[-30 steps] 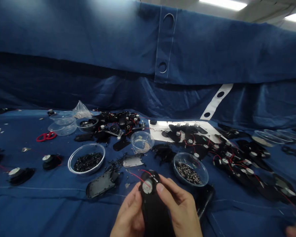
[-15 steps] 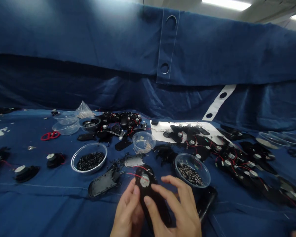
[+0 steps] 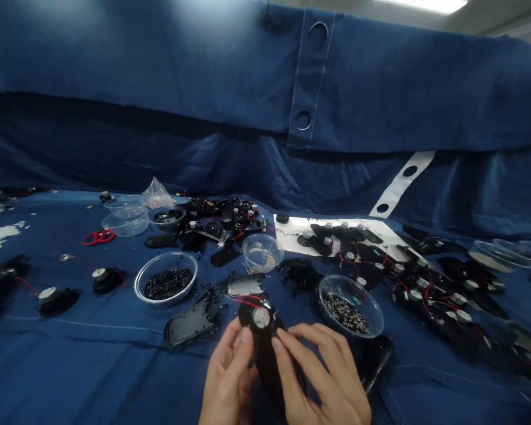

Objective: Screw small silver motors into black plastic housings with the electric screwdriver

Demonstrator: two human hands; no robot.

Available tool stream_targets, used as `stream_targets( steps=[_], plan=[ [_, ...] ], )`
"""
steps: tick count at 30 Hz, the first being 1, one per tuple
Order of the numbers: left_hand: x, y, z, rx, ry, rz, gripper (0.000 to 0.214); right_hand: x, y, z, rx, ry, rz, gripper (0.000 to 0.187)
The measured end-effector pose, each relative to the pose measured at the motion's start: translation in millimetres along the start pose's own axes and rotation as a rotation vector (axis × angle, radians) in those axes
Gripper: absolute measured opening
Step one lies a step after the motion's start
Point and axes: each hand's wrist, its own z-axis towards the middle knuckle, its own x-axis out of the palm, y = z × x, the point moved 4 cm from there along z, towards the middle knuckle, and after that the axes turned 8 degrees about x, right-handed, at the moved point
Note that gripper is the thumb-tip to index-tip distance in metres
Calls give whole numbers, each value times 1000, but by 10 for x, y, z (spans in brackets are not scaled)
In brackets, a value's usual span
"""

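Note:
A long black plastic housing [image 3: 265, 360] is held upright, slightly tilted, at the bottom middle. A round silver part, like a small motor [image 3: 261, 318], sits near its top end, with red wires running off to the left. My left hand [image 3: 232, 369] grips the left edge between thumb and fingers. At the right edge, just below the silver part, the thumb and forefinger of my right hand [image 3: 323, 372] pinch the housing; its other fingers are bent. Just left of my hands lies a grey-black open shell [image 3: 190, 324]. Right of them is a shiny black piece [image 3: 376, 360].
Clear bowls of dark screws [image 3: 166, 283], small metal screws [image 3: 349, 307] and tiny pieces [image 3: 263, 254] stand around. Red-handled scissors [image 3: 98, 237] lie at left. Black parts with red wires [image 3: 416, 289] are heaped at right, partly on a white sheet [image 3: 287, 236]. A blue cloth wall [image 3: 181, 147] rises behind.
My right hand's thumb and forefinger have come together at the housing's right edge; before, the fingers were spread over it. The whole view has shifted slightly, moving the table things rightward.

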Motion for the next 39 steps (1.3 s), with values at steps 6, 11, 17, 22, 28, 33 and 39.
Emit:
stream_targets(
  steps=[6,11,17,22,28,33,39],
  plan=[
    [21,-30,-41,42,115,87,36,25,-32,16,73,126,5,15],
    [17,-53,-35,161,163,138,33,33,-84,24,107,191,41,11],
    [-18,-24,-9,203,181,169,33,47,-122,-5,144,216,79,6],
    [-22,-14,-7,222,170,133,34,54,-66,-7,89,190,97,8],
    [68,-64,-102,248,77,112,38,45,-175,-7,298,265,217,5],
    [134,-75,-142,243,83,144,39,62,-303,-76,527,359,336,6],
    [115,-72,-143,262,53,193,42,43,-241,-74,386,311,252,8]
  ],
)
